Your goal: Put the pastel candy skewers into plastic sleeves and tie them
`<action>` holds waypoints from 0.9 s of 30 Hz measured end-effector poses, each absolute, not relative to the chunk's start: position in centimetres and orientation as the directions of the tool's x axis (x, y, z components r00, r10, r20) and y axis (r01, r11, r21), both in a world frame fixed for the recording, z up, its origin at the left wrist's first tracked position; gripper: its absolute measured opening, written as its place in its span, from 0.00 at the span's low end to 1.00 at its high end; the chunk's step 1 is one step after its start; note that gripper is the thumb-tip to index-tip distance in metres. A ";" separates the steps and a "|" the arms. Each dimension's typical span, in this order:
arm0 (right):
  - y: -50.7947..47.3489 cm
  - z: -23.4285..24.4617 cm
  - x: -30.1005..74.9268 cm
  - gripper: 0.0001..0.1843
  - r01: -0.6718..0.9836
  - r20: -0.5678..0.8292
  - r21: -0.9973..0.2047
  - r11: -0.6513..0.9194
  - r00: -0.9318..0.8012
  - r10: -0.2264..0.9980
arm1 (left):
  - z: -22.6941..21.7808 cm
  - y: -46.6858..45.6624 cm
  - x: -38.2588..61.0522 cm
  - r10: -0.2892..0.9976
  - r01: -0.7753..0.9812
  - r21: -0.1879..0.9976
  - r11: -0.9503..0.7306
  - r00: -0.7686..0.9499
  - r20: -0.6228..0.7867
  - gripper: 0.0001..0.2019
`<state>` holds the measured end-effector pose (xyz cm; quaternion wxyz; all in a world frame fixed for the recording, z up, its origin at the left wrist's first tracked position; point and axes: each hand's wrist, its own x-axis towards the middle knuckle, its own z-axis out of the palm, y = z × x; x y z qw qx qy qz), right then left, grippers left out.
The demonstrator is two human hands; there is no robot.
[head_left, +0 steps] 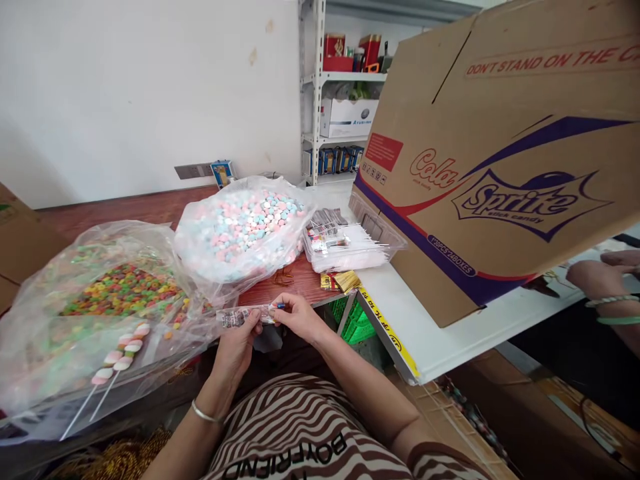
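Note:
My left hand (240, 340) and my right hand (299, 316) are closed on the two ends of a small clear printed packet (243, 315), held level at the table's front edge. A bit of blue shows at the fingertips of the right hand. A thin bangle circles my left wrist. Just left of the hands lie two marshmallow sticks (120, 357) on a clear bag of multicoloured candy (117, 290). Behind the hands sits a clear bag of pastel candy (247, 223).
A clear tray of empty packets and sticks (350, 247) stands on the wooden table (150, 207). A large tilted Sprite stick-candy carton (500, 153) fills the right. Another person's hand (597, 277) with bracelets shows at the far right. A shelf rack (340, 87) stands behind.

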<state>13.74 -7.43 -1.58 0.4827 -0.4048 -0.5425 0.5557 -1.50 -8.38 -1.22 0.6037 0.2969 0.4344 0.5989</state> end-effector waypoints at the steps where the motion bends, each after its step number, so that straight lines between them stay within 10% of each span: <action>1: -7.4 -1.7 13.7 0.19 -0.092 0.069 -0.994 0.050 -0.212 0.975 | -1.3 -8.4 -1.5 0.981 -0.462 0.880 0.110 -0.090 -0.170 0.22; 17: -7.8 -2.1 15.9 0.23 0.027 -0.031 -0.999 -0.023 -0.330 0.944 | -0.6 -8.2 -1.2 0.985 -0.384 0.911 0.154 -0.014 -0.173 0.25; 27: -14.0 3.5 23.8 0.11 0.243 -0.146 -0.968 -0.067 -0.324 0.935 | 8.3 -8.4 -4.5 0.969 -0.042 0.982 0.183 0.175 -0.173 0.18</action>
